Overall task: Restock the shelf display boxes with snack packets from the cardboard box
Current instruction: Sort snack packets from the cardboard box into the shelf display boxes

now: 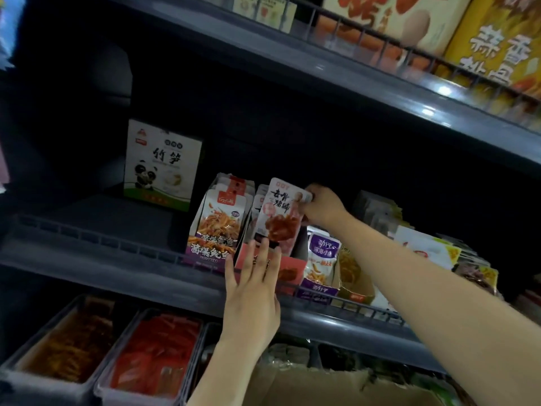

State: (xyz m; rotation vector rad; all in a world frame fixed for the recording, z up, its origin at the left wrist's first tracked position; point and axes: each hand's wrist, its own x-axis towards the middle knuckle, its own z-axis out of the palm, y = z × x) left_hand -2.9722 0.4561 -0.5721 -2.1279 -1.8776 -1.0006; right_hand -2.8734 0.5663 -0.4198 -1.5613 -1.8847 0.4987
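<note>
Restocking looks midway: the right hand [320, 205] pinches one white-and-red foil snack packet [281, 213] above the pink display box [288, 272] at frame centre, while the left hand [253, 284], fingers straight, steadies its front. Four display boxes are visible; the brown cardboard box [336, 388] sits lower right.

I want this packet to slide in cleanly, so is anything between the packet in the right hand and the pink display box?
Nothing visible blocks it. The right hand pinches the packet at its top, its lower end already in the pink display box, in front of the packets there. The left hand rests on the box front.
</note>
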